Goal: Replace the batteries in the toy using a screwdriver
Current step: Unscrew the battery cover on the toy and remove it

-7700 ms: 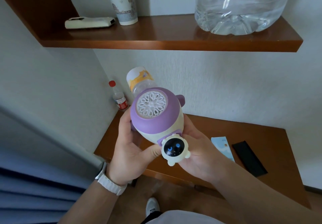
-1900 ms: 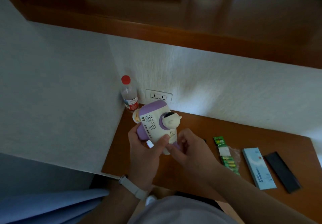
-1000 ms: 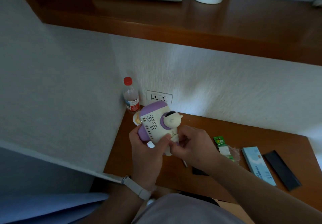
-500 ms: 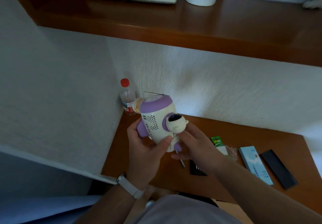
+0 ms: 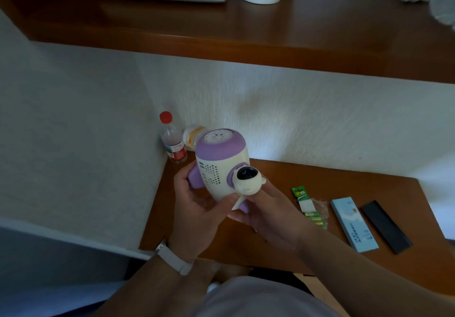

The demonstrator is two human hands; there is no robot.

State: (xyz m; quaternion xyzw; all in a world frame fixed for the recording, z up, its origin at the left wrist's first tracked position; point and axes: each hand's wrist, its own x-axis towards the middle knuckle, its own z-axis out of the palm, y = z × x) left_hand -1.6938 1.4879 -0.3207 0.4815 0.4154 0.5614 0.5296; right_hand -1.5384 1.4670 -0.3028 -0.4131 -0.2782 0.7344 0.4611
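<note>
Toy (image 5: 221, 166) clamped by left hand (image 5: 194, 203), right hand (image 5: 268, 215) fingers (image 5: 243, 218), above wooden desk (image 5: 357, 193); shelf (image 5: 246, 40) overhead.

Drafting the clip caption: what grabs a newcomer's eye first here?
The purple and cream toy, with a small astronaut figure on its side, is held mid-frame in the left hand and right hand above the wooden table. Right of the hands, a green battery pack, a pale blue box and a black strip lie in a row on the table. A red-capped bottle stands in the corner.

Dim, bluish, soft picture; edges bow, perhaps from the wide lens.
</note>
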